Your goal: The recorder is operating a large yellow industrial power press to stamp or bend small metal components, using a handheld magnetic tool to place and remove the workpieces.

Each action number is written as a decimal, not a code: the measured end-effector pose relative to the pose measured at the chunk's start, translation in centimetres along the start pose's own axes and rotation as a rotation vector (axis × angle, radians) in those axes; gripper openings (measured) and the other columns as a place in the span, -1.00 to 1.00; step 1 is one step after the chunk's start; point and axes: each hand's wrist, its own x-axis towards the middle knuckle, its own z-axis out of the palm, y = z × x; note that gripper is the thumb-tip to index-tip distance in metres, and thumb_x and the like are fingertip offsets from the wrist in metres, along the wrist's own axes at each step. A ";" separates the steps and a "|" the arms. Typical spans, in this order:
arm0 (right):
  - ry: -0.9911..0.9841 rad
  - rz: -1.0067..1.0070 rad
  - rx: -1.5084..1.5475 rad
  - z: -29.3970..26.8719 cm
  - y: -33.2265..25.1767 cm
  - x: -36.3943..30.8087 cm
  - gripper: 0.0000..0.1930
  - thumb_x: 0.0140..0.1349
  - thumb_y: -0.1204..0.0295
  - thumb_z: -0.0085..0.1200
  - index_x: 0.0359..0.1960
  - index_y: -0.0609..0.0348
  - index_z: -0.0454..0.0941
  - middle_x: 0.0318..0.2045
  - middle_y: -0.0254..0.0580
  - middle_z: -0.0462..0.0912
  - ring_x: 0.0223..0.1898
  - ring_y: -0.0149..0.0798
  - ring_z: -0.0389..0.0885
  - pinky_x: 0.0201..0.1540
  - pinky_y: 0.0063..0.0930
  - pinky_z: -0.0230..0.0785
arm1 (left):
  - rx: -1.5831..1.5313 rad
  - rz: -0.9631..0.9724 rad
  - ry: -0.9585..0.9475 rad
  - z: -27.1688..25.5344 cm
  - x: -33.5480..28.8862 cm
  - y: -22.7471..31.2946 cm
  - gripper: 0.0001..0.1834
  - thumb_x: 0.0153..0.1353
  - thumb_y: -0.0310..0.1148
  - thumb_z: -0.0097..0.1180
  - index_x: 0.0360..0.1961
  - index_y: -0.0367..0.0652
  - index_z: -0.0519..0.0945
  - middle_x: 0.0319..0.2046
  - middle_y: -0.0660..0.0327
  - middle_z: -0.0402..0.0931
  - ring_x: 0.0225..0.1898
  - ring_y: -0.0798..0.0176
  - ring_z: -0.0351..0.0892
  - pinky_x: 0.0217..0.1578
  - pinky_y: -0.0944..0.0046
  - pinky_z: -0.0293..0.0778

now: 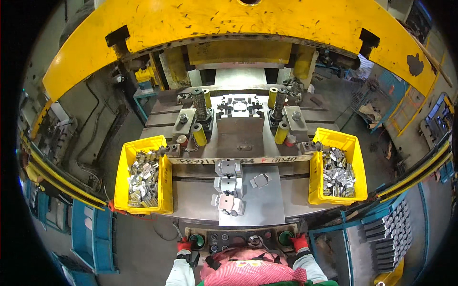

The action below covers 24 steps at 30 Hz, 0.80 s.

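Yellow-painted steel is arched across the top of the view as the press frame, its surface scuffed and chipped. Below it, the grey press bed is fitted with a dark die, on which upright posts and yellow cylinders are set at both sides. At the lower right, a blue-framed rack is loaded with rows of metal parts. Both flanks of the bed are taken up by yellow bins, the left bin and the right bin each heaped with small metal pieces. A pink checked apron is worn by the person. Between the bins, a bare metal sheet is laid, along whose left part three stacks of plates are lined up front to back. Nearer the person, the control panel is placed, with a green cup at each end. By the left cup the red-gloved left hand is held; by the right cup, the red-gloved right hand. Both are seen too small for it to be told whether the fingers are curled or spread. A single flat plate is left lying right of the stacks.
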 end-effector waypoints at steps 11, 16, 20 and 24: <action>0.037 0.025 -0.140 1.0 0.0 0.4 -0.08 -0.40 0.15 0.27 -0.02 0.42 0.06 -0.19 0.16 0.42 -0.12 0.02 0.38 -0.15 -0.33 0.28 | -0.403 -0.030 0.357 0.4 -1.6 -0.3 -0.24 -0.48 -0.37 0.28 -0.18 -0.37 0.17 -0.19 0.01 0.36 -0.15 0.09 0.36 -0.17 0.25 0.27; 0.034 0.008 -0.047 1.0 -0.4 0.1 -0.07 -0.39 0.16 0.27 0.00 0.42 0.04 -0.18 0.15 0.41 -0.10 0.02 0.36 -0.12 -0.35 0.26 | -0.365 -0.137 0.304 -0.4 -2.2 0.5 -0.20 -0.49 -0.40 0.27 -0.14 -0.36 0.13 -0.14 0.04 0.34 -0.12 0.11 0.35 -0.13 0.25 0.27; 0.036 0.002 -0.083 1.9 0.6 0.8 -0.04 -0.41 0.15 0.27 0.02 0.42 0.02 -0.17 0.15 0.40 -0.09 0.01 0.36 -0.11 -0.34 0.24 | -0.568 -0.047 0.286 0.2 -1.1 -1.4 -0.17 -0.52 -0.37 0.30 -0.14 -0.35 0.15 -0.13 0.03 0.34 -0.08 0.12 0.33 -0.12 0.24 0.25; 0.025 0.073 -0.080 1.0 0.4 0.5 -0.14 -0.36 0.21 0.27 -0.03 0.35 0.06 -0.14 0.15 0.39 -0.07 -0.01 0.35 -0.11 -0.34 0.25 | -0.494 -0.064 0.195 0.1 -1.0 -0.2 -0.21 -0.48 -0.34 0.32 -0.16 -0.34 0.19 -0.12 0.04 0.33 -0.04 0.16 0.28 -0.11 0.26 0.23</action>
